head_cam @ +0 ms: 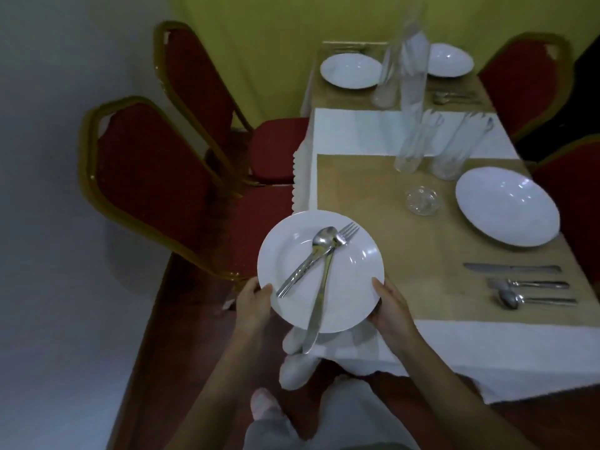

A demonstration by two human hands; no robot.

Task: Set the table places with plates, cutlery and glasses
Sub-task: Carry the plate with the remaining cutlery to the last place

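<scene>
A white plate (pixel 350 287) is held level over the table's near left corner. My left hand (pixel 253 303) grips its left rim and my right hand (pixel 389 306) its right rim. On the plate lie a spoon (pixel 311 254), a fork (pixel 345 233) and a knife (pixel 316 306) whose handle sticks out past the near rim. On the table (pixel 373 196), the near right place holds a white plate (pixel 506 206) with a knife (pixel 511 268), fork (pixel 529 283) and spoon (pixel 535 301) beside it. Two far plates (pixel 350 70) (pixel 449 60) stand at the back.
Two tall glasses (pixel 412 147) (pixel 454 151) and a small glass dish (pixel 422 199) stand mid-table, with two taller clear glasses (pixel 412 66) farther back. Red chairs (pixel 156 183) (pixel 201 92) line the left side, others (pixel 526 79) the right. My feet and legs are below.
</scene>
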